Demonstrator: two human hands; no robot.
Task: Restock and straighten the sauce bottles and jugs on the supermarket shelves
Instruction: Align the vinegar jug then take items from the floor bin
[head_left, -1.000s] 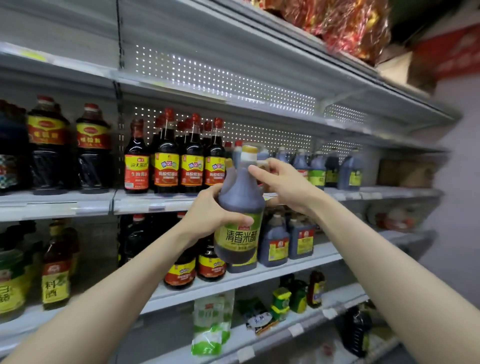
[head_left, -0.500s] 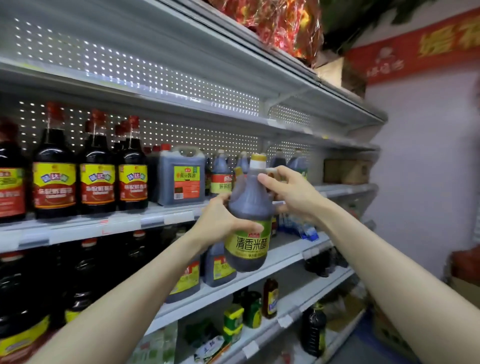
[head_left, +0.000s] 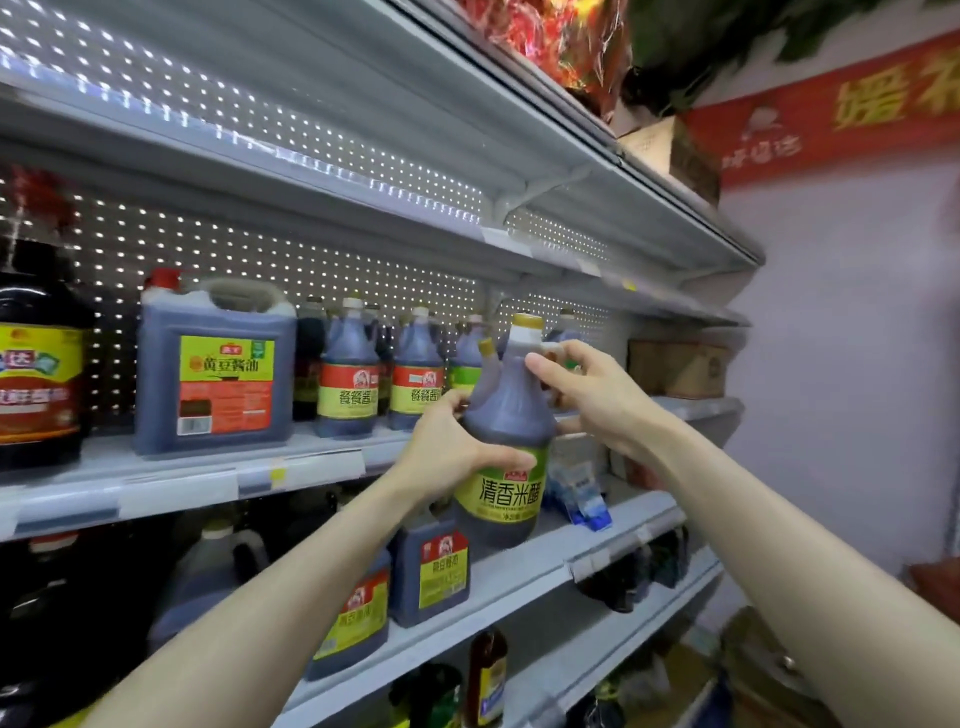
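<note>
Carried rightward past the square soy jug (head_left: 213, 364), the dark vinegar jug (head_left: 501, 415), yellow-capped and green-labelled, hangs mid-frame before the shelf (head_left: 311, 467). Left hand (head_left: 447, 452) wraps its belly; right hand (head_left: 587, 384) pinches its neck handle.

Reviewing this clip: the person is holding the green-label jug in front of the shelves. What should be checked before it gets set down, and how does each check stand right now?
1. Left hand grips the body of the green-label jug: ok.
2. Right hand has its fingers on the handle by the neck: ok.
3. Yellow cap is in place: ok.
4. The jug is near upright with its label facing out: ok.
5. A matching green-label bottle stands on the shelf just behind it, so this looks like the right row: ok.
6. A free slot on that shelf: cannot tell, because the jug and hands hide it.
</note>
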